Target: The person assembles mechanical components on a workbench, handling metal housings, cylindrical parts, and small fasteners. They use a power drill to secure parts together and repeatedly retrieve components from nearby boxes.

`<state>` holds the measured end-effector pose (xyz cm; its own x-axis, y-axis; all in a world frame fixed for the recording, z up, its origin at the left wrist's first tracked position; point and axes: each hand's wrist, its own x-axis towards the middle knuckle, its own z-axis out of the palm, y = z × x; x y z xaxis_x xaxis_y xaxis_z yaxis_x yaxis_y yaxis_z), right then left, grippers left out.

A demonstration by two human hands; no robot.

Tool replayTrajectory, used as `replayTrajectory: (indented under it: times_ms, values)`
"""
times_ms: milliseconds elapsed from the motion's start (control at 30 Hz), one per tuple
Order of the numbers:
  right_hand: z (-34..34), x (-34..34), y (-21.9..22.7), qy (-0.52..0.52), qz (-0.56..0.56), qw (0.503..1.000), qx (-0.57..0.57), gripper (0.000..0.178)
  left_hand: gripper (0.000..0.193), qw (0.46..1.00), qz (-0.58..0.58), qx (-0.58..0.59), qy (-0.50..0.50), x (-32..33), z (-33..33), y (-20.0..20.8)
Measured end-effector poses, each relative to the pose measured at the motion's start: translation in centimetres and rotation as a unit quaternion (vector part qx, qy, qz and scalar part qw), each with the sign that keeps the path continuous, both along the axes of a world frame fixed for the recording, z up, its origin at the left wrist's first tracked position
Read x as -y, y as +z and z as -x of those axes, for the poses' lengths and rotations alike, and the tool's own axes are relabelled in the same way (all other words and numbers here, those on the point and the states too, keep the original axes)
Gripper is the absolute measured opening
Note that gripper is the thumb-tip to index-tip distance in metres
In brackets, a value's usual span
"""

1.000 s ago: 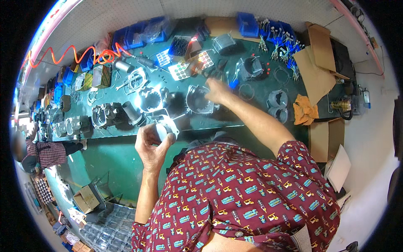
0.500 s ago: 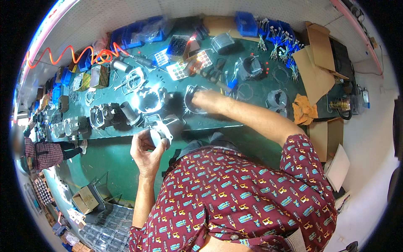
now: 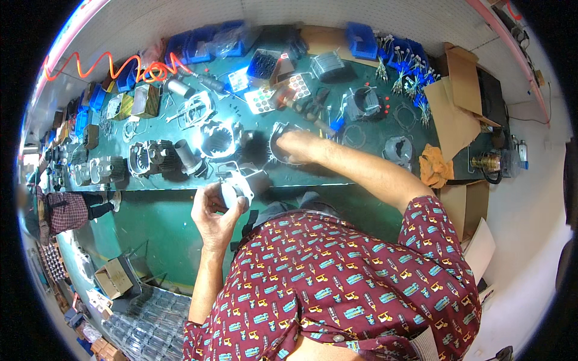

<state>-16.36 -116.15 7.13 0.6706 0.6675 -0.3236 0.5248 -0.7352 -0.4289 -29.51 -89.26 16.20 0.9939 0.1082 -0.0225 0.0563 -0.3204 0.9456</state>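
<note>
My left hand (image 3: 218, 218) pinches a pale metal cylinder part with a flange (image 3: 239, 185) between thumb and fingers, just off the bench's front edge. Bent forward over the bench, my right hand (image 3: 296, 146) reaches into a round grey metal housing (image 3: 274, 136); its fingertips are hidden inside, and what they touch does not show. Left of that housing stands another open metal housing (image 3: 217, 141) under bright light. A dark metal sleeve (image 3: 188, 156) leans beside it.
Finned metal castings (image 3: 150, 157) line the bench's front left. Farther back are blue bins (image 3: 361, 41), a box of dark small parts (image 3: 263, 65), a screwdriver-like tool (image 3: 208, 82) and an orange coiled hose (image 3: 108, 62). An orange cloth (image 3: 436, 165) and cardboard (image 3: 454, 111) lie right.
The view has shifted slightly. My left hand still holds the metal part at nearly the same place, and my right hand stays in the housing.
</note>
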Motion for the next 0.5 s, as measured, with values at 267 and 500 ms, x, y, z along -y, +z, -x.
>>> replayTrajectory:
  times_ms: [267, 500]
  values:
    - [0.2, -0.4, 0.4, -0.028, 0.003, 0.999, -0.019, 0.024, 0.044, 1.0, -0.006, -0.006, -0.015, 0.3, -0.4, 0.0]
    - [-0.1, 0.1, -1.2, -0.022, -0.019, 0.999, -0.032, 0.025, 0.045, 1.0, 0.023, -0.015, -0.002, 0.7, -0.7, -0.2]
